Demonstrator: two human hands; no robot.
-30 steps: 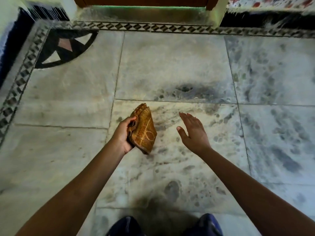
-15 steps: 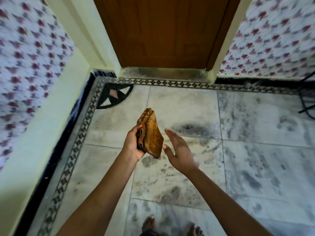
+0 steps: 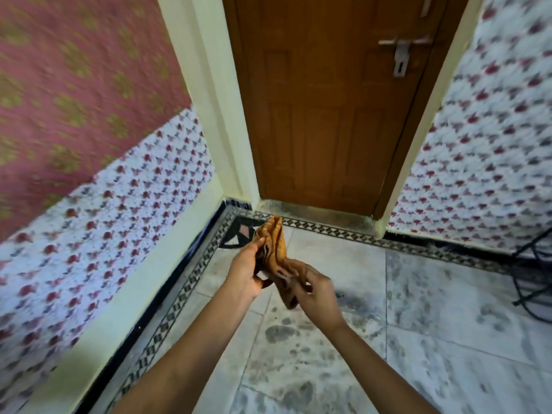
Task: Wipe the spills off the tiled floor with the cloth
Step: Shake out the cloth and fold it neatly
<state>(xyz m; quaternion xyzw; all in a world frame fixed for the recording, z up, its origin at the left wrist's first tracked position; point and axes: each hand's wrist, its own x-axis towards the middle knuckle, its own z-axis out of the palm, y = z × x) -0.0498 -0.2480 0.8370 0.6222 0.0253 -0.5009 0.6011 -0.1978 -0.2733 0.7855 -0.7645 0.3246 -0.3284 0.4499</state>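
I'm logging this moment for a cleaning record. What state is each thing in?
cloth: folded, held up off the floor by both hands
left hand: closed on the cloth
right hand: closed on the cloth's lower end
tiled floor: dark spills not yet wiped
door: shut

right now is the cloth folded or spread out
Folded: the cloth is a bunched, layered wad held up between the left hand and right hand.
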